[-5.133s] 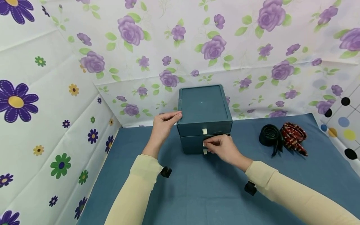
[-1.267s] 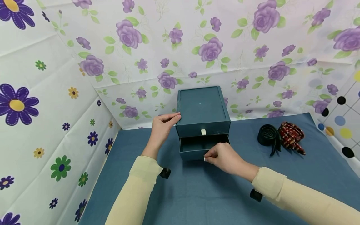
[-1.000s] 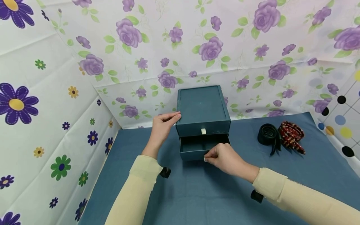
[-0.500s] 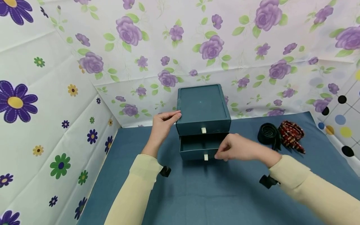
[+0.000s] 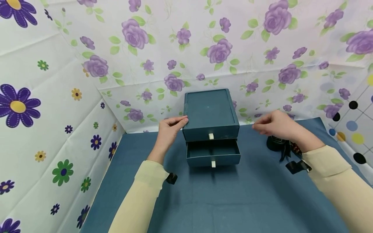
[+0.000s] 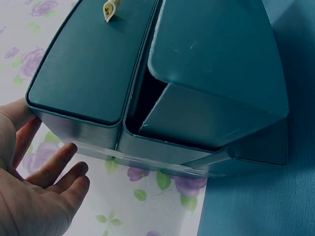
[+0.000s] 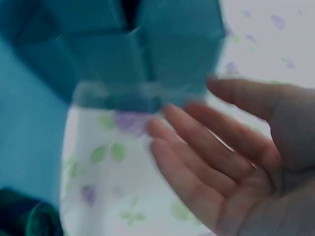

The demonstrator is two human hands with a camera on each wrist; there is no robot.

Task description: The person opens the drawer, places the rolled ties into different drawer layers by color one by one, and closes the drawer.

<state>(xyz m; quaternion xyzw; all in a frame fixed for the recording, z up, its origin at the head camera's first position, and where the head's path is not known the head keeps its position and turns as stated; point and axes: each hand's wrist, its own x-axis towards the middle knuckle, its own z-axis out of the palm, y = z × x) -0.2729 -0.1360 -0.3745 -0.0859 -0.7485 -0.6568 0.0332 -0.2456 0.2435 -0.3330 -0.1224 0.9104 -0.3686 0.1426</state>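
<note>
A dark teal two-drawer box (image 5: pixel 208 106) stands against the flowered backdrop. Its lower drawer (image 5: pixel 199 160) is pulled partway out, with a bare floor showing inside; the upper drawer (image 5: pixel 198 133) is closed. My left hand (image 5: pixel 170 131) rests its fingertips on the box's top left front corner, the other fingers loosely spread in the left wrist view. My right hand (image 5: pixel 278 126) is in the air right of the box, fingers loosely bent and holding nothing. Beneath it lie a rolled dark green necktie (image 5: pixel 273 144) and a rolled red plaid necktie (image 5: pixel 295 149), partly hidden by the hand and wrist.
A blue cloth (image 5: pixel 204 200) covers the table. Behind rises a white sheet with purple roses (image 5: pixel 134 32); flowered and dotted sheets flank it at left and right. Each drawer has a small cream pull tab (image 5: pixel 213 164).
My right hand drew the lower drawer out, let go of its tab, then moved right and up toward the rolled neckties. The left hand has stayed on the box corner.
</note>
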